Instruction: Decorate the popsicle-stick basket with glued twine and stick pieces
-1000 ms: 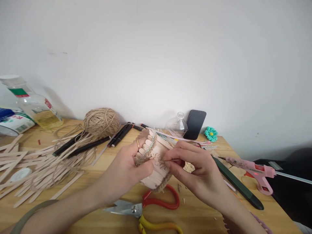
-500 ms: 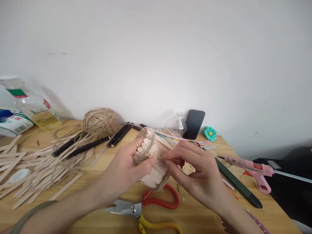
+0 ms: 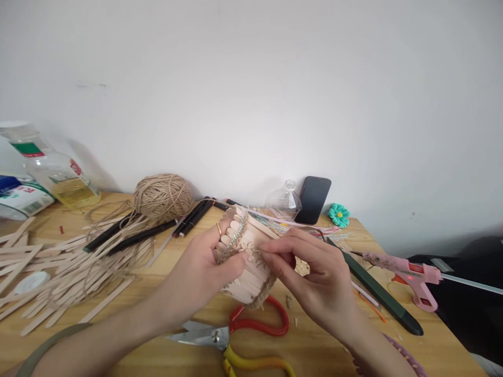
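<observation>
My left hand (image 3: 208, 264) grips a small holder made of craft sticks (image 3: 249, 285), tilted above the table, thumb on its side and fingers around the rounded stick ends. Twine and a glittery braid run round that rim, and more twine circles the other end. A pale flower-like decoration (image 3: 249, 246) sits on its side. My right hand (image 3: 310, 267) is closed, thumb and forefinger pinched at the decoration; whatever lies between the tips is too small to make out. Below the holder, scissors (image 3: 216, 336) with one red and one yellow handle lie on the table.
Loose craft sticks (image 3: 74, 283), black markers (image 3: 192, 217) and a twine ball (image 3: 163, 196) lie left. A glass bottle (image 3: 65, 178) stands far left. Behind are a clear bottle (image 3: 286, 201) and phone (image 3: 313, 200). A pink glue gun (image 3: 408, 269) rests right, beside a dark green tool (image 3: 381, 293).
My right hand has shifted slightly, its fingertips closer against the holder's decorated side. A thin piece that showed between its fingers is no longer visible. My left hand keeps its grip.
</observation>
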